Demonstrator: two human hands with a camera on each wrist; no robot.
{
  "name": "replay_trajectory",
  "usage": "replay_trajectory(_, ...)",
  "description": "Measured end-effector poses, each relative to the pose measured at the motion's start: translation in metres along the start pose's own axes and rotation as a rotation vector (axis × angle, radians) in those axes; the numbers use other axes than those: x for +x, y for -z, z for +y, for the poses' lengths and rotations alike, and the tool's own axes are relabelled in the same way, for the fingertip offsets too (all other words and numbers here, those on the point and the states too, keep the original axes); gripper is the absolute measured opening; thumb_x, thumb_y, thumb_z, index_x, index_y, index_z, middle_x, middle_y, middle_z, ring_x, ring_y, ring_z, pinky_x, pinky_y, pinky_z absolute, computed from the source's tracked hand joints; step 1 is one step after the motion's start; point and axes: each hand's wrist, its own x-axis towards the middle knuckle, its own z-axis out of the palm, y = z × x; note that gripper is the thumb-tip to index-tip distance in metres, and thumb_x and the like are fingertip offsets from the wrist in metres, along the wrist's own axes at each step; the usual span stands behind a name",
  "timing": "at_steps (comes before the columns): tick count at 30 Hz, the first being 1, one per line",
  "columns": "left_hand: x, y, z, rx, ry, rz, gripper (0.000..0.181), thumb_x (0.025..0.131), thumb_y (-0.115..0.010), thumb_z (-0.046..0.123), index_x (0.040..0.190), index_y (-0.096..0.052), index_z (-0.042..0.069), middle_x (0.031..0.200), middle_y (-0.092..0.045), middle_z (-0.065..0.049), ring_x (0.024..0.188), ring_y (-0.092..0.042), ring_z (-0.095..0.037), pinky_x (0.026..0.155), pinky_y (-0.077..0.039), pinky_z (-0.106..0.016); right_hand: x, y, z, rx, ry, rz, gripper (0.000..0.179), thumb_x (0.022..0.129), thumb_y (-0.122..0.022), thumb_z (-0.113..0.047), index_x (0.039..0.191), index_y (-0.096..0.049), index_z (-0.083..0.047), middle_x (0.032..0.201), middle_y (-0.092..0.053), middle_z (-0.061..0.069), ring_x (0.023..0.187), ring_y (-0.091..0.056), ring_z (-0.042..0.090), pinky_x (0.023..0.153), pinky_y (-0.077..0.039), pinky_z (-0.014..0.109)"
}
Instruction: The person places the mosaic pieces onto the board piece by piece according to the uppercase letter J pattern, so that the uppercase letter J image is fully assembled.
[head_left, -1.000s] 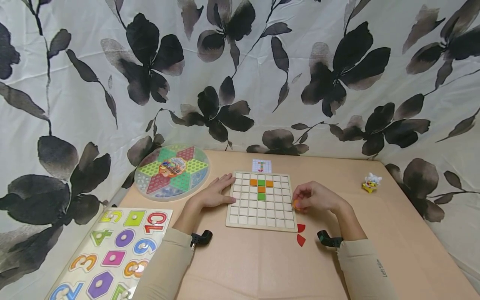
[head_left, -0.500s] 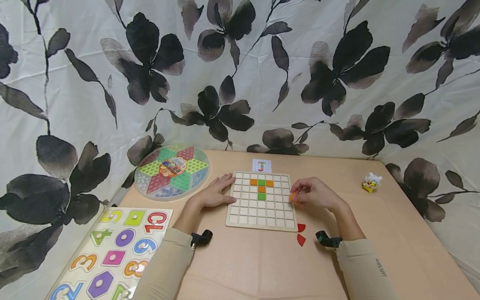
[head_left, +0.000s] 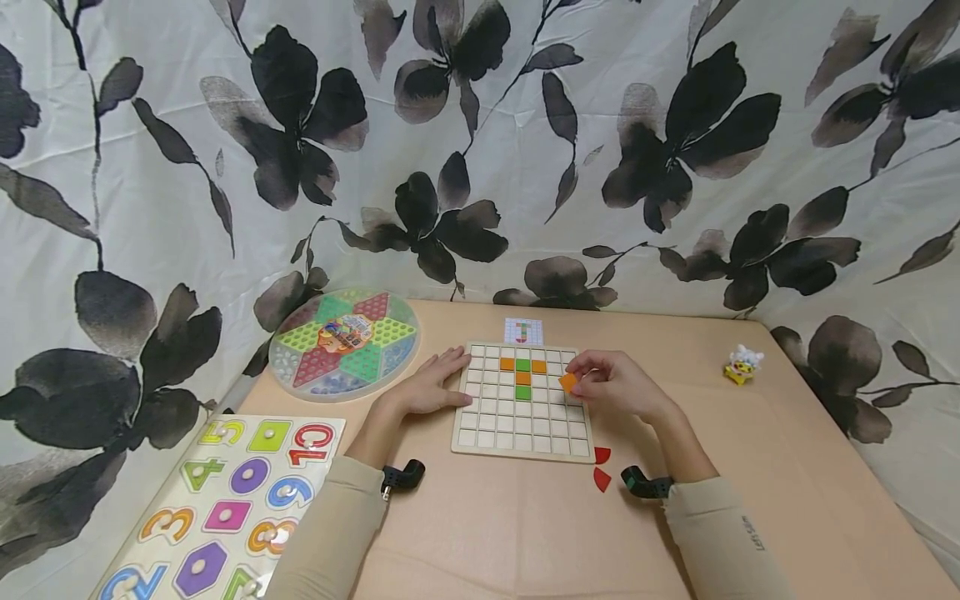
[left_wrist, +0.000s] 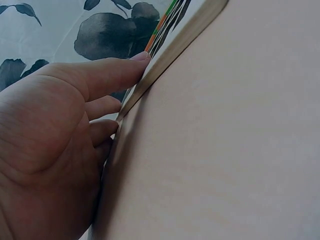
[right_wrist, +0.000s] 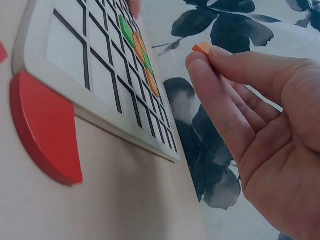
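A pale grid board (head_left: 491, 419) lies mid-table, with orange and green square tiles (head_left: 522, 392) set in a T-like pattern in its upper middle. My right hand (head_left: 621, 385) pinches an orange tile (head_left: 568, 382) between thumb and index finger, held over the board's right side; the right wrist view shows this tile (right_wrist: 202, 48) at the fingertips. My left hand (head_left: 431, 385) touches the board's left edge with fingers extended, and in the left wrist view its thumb (left_wrist: 117, 74) lies on the rim. Two red quarter-circle pieces (head_left: 602, 480) lie by the near right corner.
A small pattern card (head_left: 523, 331) lies behind the board. To the left are a round star-patterned game board (head_left: 360, 343) and a number-and-shape puzzle (head_left: 225, 492). A small toy figure (head_left: 742, 365) stands at the right. A floral curtain (head_left: 480, 167) hangs behind.
My right hand has moved left and slightly up with the orange tile, from beside the board's right edge to over its right columns. The left hand stays in place.
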Motion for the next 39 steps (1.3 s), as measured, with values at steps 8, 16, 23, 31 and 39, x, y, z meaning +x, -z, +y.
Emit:
replay_trajectory(8, 0.0, 0.002, 0.002, -0.008, 0.011, -0.005, 0.09, 0.093, -0.073, 0.046, 0.165, -0.03, 0.013, 0.176, -0.011, -0.007, 0.164, -0.004, -0.029, 0.134, 0.0, -0.046, 0.004, -0.008, -0.01, 0.053, 0.001, 0.001, 0.026, 0.094, -0.076, -0.008, 0.119, -0.069, -0.005, 0.112, -0.069, 0.017, 0.093, -0.072, 0.042, 0.081, -0.062, 0.021)
replay_trajectory(16, 0.001, 0.001, 0.002, 0.002, 0.006, -0.002, 0.09, 0.094, -0.073, 0.047, 0.165, -0.03, 0.012, 0.176, -0.01, -0.008, 0.164, -0.004, -0.03, 0.134, 0.0, -0.047, 0.01, -0.014, -0.009, 0.027, 0.033, 0.031, 0.028, 0.093, -0.078, -0.007, 0.119, -0.07, -0.003, 0.108, -0.072, 0.015, 0.089, -0.072, 0.034, 0.078, -0.062, 0.021)
replay_trajectory(23, 0.001, 0.002, 0.004, 0.001, 0.011, 0.0, 0.09, 0.094, -0.073, 0.047, 0.165, -0.03, 0.012, 0.176, -0.011, -0.008, 0.164, -0.004, -0.03, 0.134, 0.0, -0.047, 0.017, -0.024, -0.013, -0.023, 0.088, 0.039, 0.03, 0.091, -0.08, -0.008, 0.118, -0.071, 0.002, 0.104, -0.072, 0.018, 0.088, -0.063, 0.026, 0.074, -0.057, 0.017)
replay_trajectory(31, 0.001, 0.001, 0.005, -0.002, 0.011, 0.001, 0.091, 0.093, -0.073, 0.048, 0.165, -0.03, 0.013, 0.176, -0.011, -0.007, 0.164, -0.004, -0.029, 0.134, 0.0, -0.047, 0.02, -0.033, -0.018, -0.071, 0.081, 0.066, 0.031, 0.088, -0.083, -0.008, 0.115, -0.073, 0.003, 0.096, -0.07, 0.01, 0.085, -0.06, 0.025, 0.069, -0.053, 0.018)
replay_trajectory(39, 0.0, 0.001, 0.005, -0.007, 0.012, 0.005, 0.091, 0.093, -0.073, 0.047, 0.165, -0.03, 0.012, 0.176, -0.012, -0.008, 0.164, -0.005, -0.03, 0.134, -0.001, -0.048, 0.022, -0.041, -0.017, -0.107, 0.09, 0.059, 0.028, 0.086, -0.085, -0.008, 0.11, -0.074, 0.001, 0.089, -0.068, 0.006, 0.08, -0.059, 0.023, 0.067, -0.051, 0.02)
